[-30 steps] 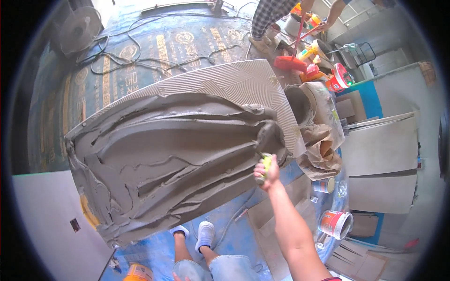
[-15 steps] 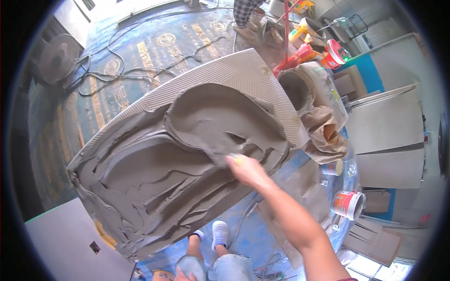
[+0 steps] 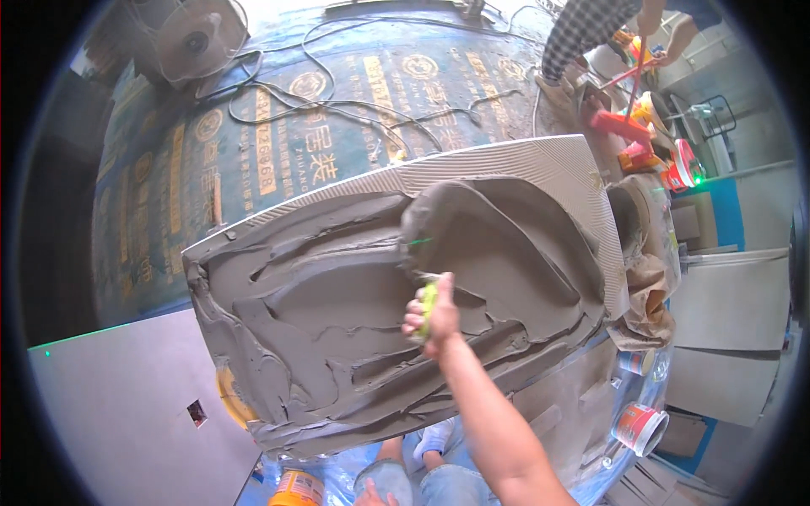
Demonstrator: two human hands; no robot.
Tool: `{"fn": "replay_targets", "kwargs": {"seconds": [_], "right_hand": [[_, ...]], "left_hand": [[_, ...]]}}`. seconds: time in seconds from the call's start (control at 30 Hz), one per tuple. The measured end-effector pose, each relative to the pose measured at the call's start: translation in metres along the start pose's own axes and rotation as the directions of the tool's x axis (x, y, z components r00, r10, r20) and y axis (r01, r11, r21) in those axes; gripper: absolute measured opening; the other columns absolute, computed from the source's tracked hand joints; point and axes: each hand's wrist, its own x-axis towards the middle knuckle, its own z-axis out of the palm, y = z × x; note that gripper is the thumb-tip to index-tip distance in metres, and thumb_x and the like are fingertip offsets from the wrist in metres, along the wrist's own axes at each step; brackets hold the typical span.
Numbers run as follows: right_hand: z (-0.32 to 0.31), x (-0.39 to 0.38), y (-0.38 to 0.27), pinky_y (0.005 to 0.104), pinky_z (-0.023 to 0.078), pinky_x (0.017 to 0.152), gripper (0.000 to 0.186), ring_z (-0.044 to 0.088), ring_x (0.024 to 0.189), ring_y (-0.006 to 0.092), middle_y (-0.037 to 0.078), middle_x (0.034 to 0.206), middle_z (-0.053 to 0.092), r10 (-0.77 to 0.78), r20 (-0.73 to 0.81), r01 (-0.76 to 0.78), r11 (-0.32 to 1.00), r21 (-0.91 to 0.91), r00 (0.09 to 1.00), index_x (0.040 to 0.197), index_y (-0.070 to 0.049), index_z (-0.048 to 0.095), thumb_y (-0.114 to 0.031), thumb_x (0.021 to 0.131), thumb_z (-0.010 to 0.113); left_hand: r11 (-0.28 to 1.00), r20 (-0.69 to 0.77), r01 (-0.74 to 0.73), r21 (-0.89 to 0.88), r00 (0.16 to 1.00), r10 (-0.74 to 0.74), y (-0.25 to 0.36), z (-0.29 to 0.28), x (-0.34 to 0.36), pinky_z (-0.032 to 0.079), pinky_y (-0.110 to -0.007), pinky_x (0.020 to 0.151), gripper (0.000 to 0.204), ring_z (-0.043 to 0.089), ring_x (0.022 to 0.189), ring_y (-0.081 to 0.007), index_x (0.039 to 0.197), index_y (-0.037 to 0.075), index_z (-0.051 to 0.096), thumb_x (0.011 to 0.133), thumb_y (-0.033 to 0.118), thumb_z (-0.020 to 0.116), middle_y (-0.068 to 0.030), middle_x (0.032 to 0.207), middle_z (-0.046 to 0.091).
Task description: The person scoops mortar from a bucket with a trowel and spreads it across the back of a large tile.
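Note:
My right hand (image 3: 439, 316) is closed around the yellow-green handle of a trowel (image 3: 429, 305). The trowel's blade is smeared grey and blurred, and it lies over the wet mortar (image 3: 337, 299) near the middle of a large panel (image 3: 561, 160). Thick, uneven mortar covers most of the panel, with smooth scooped hollows and raised folds. Combed ridges run along its far and right edges. Low in the picture, my left hand (image 3: 375, 495) rests at my knee with its fingers apart, partly cut off by the lower edge.
A bag (image 3: 645, 295) and an open bucket (image 3: 639, 428) stand to the right. Another bucket (image 3: 297, 487) is near my legs. A pale board (image 3: 135, 396) lies at left. Cables (image 3: 337, 105) and a fan (image 3: 198, 38) are beyond. A co-worker (image 3: 582, 38) grips a red-handled tool at far right.
The view has shifted, so the panel sits further right and lower. My right hand has swept the trowel up across the mortar, leaving a new fold in the right hollow.

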Motion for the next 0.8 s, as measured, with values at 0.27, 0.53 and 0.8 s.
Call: {"fn": "replay_targets", "kwargs": {"seconds": [0.27, 0.53, 0.8], "right_hand": [[0.070, -0.028, 0.065, 0.0498, 0.056, 0.074, 0.057, 0.069, 0.085, 0.0424, 0.028, 0.096, 0.068, -0.163, 0.188, 0.131, -0.311, -0.941, 0.969, 0.104, -0.004, 0.055, -0.059, 0.093, 0.048], [-0.044, -0.027, -0.189, 0.0507, 0.054, 0.078, 0.059, 0.067, 0.093, 0.0427, 0.027, 0.095, 0.068, -0.719, 0.049, -0.344, -0.390, -0.854, 0.693, 0.101, 0.000, 0.059, -0.057, 0.093, 0.048], [-0.147, -0.048, -0.088, 0.0502, 0.055, 0.069, 0.056, 0.069, 0.075, 0.0399, 0.024, 0.080, 0.068, -0.486, 0.300, 0.136, -0.344, -0.929, 0.821, 0.090, -0.003, 0.058, -0.059, 0.093, 0.050]], "left_hand": [[0.999, -0.034, -0.005, 0.039, 0.999, 0.006, -0.006, -0.013, 0.003, 0.051, -0.052, 0.068, 0.045, 0.064, 0.073, -0.0415, 0.106, -0.004, 0.062, 0.094, 0.036, 0.046, -0.0255, 0.080, 0.066], [0.972, 0.002, -0.192, 0.135, 0.981, 0.194, -0.001, 0.001, 0.014, 0.052, -0.048, 0.066, 0.035, 0.067, 0.072, -0.0351, 0.078, 0.002, 0.071, 0.089, 0.028, 0.049, -0.0201, 0.079, 0.068], [0.979, 0.011, -0.123, 0.160, 0.992, 0.123, 0.050, -0.010, 0.019, 0.052, -0.049, 0.065, 0.040, 0.067, 0.071, -0.0360, 0.074, 0.004, 0.071, 0.092, 0.030, 0.047, -0.0188, 0.075, 0.068]]}}
